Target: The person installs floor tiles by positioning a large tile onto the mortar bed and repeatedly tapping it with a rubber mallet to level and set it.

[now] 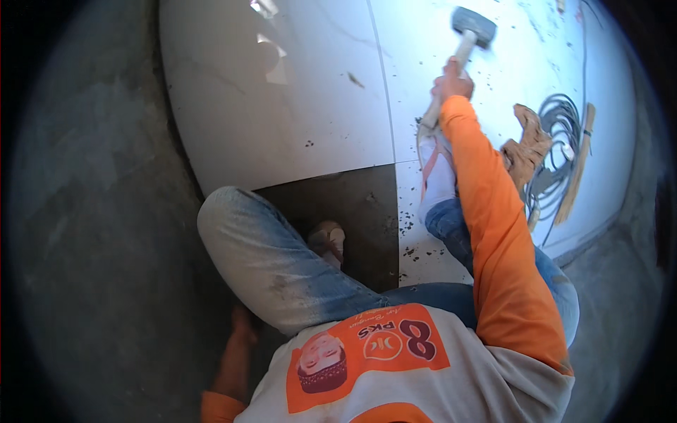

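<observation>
My right hand [453, 83] is wrapped round the pale handle of a mallet [473, 27] with a dark grey, block-shaped head. The mallet is raised at the upper right, over the white floor tiles [310, 106], and slightly blurred. My right arm, in an orange sleeve, reaches forward over my right leg. Down at the lower left, my left hand [243, 328] hangs beside my bent left knee, near the grey floor. Its fingers are mostly hidden by the leg and shadow.
Between my legs lies a dark grey untiled patch [374, 211], with my left foot [328, 238] on it. At right lie a coiled grey cable [560, 130], a crumpled brown cloth-like piece [527, 148] and a straw-coloured brush [576, 169]. Dark crumbs dot the tiles. Rough concrete [92, 211] borders the left.
</observation>
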The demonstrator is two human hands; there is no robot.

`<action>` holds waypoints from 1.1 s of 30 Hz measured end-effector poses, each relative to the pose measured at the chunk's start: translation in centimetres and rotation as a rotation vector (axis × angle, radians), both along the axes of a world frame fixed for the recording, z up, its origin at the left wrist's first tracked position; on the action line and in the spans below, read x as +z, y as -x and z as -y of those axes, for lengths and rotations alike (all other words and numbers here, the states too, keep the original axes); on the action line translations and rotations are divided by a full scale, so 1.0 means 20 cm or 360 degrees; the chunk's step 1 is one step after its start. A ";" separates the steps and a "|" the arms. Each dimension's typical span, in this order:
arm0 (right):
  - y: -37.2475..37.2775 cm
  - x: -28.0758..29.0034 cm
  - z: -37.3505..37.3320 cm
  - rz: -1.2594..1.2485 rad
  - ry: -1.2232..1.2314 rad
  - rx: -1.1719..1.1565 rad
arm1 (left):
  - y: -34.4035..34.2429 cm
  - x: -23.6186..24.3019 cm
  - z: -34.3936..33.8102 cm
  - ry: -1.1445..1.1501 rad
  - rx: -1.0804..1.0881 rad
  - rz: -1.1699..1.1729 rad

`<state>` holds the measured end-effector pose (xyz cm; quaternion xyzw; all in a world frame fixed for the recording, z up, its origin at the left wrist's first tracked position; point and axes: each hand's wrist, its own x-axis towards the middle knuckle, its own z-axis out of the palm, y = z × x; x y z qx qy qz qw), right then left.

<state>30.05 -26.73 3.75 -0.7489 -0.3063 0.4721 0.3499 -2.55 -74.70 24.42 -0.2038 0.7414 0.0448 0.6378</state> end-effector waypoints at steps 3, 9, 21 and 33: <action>0.09 0.00 0.16 0.0887 -0.0434 0.0433 | 0.05 -0.05 -0.42 -0.0398 0.0872 -0.0329; 0.46 0.37 0.62 0.0676 -0.0061 0.1338 | 0.59 -0.64 -1.14 -0.1877 0.0286 -0.0551; 0.72 0.37 1.10 0.0692 -0.0035 0.1759 | 0.79 -1.28 -1.17 -0.1411 -0.2586 -0.2181; 0.86 0.46 1.11 0.0486 -0.0281 0.1640 | 1.26 -1.54 -1.04 -0.1614 -0.1925 -0.2539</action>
